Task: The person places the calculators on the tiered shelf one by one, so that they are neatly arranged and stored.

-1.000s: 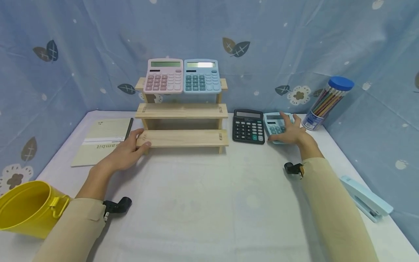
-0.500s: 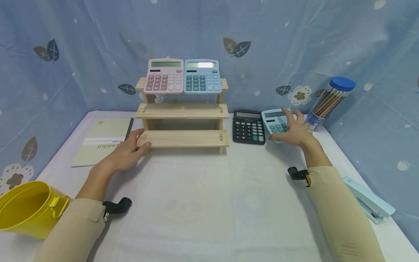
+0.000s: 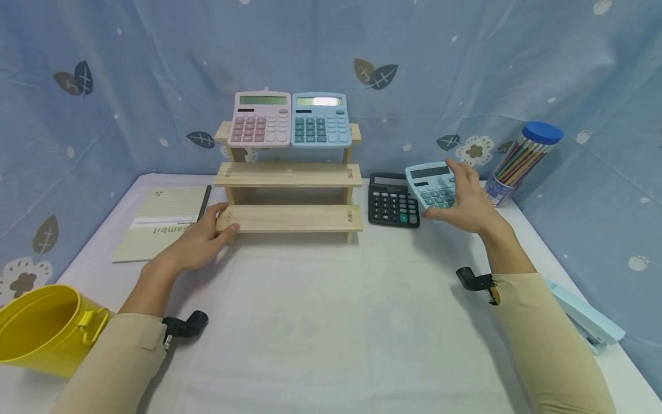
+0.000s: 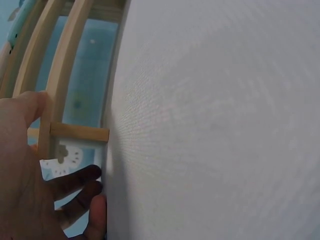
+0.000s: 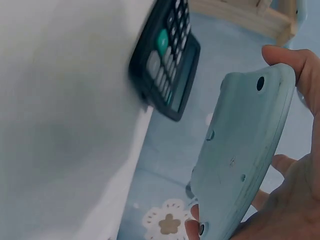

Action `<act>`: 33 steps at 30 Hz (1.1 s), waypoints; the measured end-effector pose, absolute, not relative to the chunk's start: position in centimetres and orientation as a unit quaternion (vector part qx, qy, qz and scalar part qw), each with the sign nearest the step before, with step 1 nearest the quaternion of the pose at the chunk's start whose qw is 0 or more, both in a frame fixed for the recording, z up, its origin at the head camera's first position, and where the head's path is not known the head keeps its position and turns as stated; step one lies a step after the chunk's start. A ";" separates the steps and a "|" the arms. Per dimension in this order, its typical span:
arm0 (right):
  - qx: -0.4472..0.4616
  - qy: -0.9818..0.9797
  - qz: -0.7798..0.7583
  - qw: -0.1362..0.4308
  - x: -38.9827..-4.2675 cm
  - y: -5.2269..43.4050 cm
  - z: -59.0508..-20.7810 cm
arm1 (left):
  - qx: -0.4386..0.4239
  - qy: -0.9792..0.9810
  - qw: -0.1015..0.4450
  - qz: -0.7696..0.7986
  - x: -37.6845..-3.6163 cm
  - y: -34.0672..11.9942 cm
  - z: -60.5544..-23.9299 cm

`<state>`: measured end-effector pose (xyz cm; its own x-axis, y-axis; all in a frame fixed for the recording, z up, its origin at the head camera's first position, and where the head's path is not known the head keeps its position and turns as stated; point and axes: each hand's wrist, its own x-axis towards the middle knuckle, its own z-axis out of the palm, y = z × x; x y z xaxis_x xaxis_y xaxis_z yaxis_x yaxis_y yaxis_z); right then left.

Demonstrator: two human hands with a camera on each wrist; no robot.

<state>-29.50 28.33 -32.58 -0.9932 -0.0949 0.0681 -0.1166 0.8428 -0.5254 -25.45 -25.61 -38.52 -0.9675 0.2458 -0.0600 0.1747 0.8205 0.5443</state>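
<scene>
Light-blue calculator [image 3: 430, 185] now lifted off table [image 3: 331, 322]

Two calculators [image 3: 289, 119] sit side by side on the top step of a stepped rack [image 3: 288, 175] at the tabletop's [image 3: 310, 322] rear; a notebook [image 3: 161, 221] lies to its left, another calculator [image 3: 392, 199] to its right, a pencil tube [image 3: 519, 161] farther right.

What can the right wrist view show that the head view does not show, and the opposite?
Only the right wrist view shows the underside of the light blue calculator. Only the head view shows its keys, the left hand on the wooden shelf, and the pink calculator. Both show the right hand holding the light blue calculator beside the black calculator.
</scene>
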 end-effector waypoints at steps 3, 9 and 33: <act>0.070 -0.955 0.287 0.027 -29.2 27.8 -32.4 | 0.114 0.952 0.064 0.278 -25.5 -25.6 -38.3; 0.076 -0.952 0.294 0.031 -28.4 27.0 -31.8 | 0.118 0.947 0.073 0.289 -25.7 -25.4 -38.2; 0.167 -0.944 0.274 0.068 -26.1 20.1 -29.3 | 0.094 0.942 0.129 0.296 -25.8 -26.0 -36.8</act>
<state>-26.13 20.13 -29.28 -0.9347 -0.2789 0.2204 -0.3535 0.7933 -0.4956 -25.78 -25.97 -36.77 -0.9494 0.2527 -0.1866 0.1003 0.8068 0.5822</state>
